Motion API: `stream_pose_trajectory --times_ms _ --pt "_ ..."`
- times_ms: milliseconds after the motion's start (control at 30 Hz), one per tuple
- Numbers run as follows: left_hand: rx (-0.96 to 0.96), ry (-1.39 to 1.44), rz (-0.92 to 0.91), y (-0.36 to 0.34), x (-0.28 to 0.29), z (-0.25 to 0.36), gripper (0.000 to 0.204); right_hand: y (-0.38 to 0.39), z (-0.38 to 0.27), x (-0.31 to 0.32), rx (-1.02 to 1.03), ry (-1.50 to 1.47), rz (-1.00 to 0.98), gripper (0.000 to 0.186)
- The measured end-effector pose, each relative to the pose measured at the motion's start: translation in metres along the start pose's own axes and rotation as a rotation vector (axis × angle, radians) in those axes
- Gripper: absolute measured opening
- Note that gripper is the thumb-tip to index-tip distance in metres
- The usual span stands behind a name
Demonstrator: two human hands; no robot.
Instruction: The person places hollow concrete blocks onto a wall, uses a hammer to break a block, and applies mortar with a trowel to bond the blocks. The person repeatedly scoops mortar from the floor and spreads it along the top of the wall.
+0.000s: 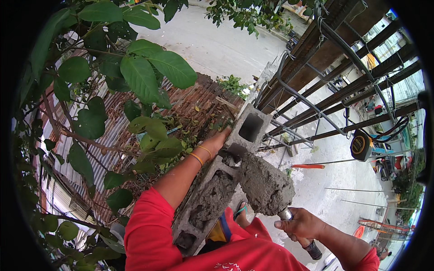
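Note:
My right hand [300, 223] is closed round the handle of a trowel [285, 214]. The trowel's blade is buried under a thick load of wet grey mortar [266, 183], which lies against the blocks' right edge near a joint. My left hand [218, 139] rests along the outer left side of an upper concrete hollow block [260, 115], its fingers stretched out and partly hidden. That block has one open cavity showing. Nearer to me, a lower hollow block [233, 174] has cavities largely filled with rough mortar [212, 198].
Tied steel rebar [316, 90] rises close on the right, with a yellow and black tape measure [360, 144] hanging there. Leafy branches [149, 67] crowd the left above a rusty corrugated roof [113, 108]. A concrete pavement [312, 189] lies far below.

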State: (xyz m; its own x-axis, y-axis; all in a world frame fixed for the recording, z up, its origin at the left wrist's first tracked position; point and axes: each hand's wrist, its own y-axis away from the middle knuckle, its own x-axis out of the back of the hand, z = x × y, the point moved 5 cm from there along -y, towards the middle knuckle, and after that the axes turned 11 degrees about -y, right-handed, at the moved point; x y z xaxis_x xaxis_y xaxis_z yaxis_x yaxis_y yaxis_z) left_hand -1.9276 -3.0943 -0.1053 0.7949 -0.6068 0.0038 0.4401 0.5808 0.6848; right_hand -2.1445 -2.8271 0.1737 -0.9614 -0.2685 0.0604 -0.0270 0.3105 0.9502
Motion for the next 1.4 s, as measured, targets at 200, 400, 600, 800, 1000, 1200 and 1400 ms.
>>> stream_pose_trajectory --times_ms 200,400,600,800,1000,1200,1400 --pt "-0.085 0.079 0.001 0.016 -0.005 0.021 0.100 0.002 -0.048 0.001 -0.118 0.138 0.044 0.053" --pt "-0.044 0.128 -0.062 0.056 -0.009 0.049 0.097 0.015 -0.123 -0.003 -0.195 0.307 0.003 0.049" --pt "-0.072 0.202 -0.097 0.066 -0.011 0.055 0.097 0.042 -0.196 -0.027 -0.028 0.689 -0.044 0.034" --pt "-0.083 0.161 -0.046 0.050 -0.011 0.040 0.101 0.050 -0.200 -0.026 0.046 0.620 -0.104 0.028" --pt "-0.082 0.123 -0.033 0.037 -0.010 0.034 0.104 0.073 -0.162 -0.005 -0.017 0.444 -0.016 0.027" --pt "-0.021 0.079 0.023 0.035 -0.009 0.028 0.100 0.064 -0.063 0.015 0.472 0.751 0.188 0.049" --pt "-0.091 -0.001 0.099 0.026 0.001 0.023 0.093 0.007 -0.013 0.048 0.672 0.961 0.189 0.050"
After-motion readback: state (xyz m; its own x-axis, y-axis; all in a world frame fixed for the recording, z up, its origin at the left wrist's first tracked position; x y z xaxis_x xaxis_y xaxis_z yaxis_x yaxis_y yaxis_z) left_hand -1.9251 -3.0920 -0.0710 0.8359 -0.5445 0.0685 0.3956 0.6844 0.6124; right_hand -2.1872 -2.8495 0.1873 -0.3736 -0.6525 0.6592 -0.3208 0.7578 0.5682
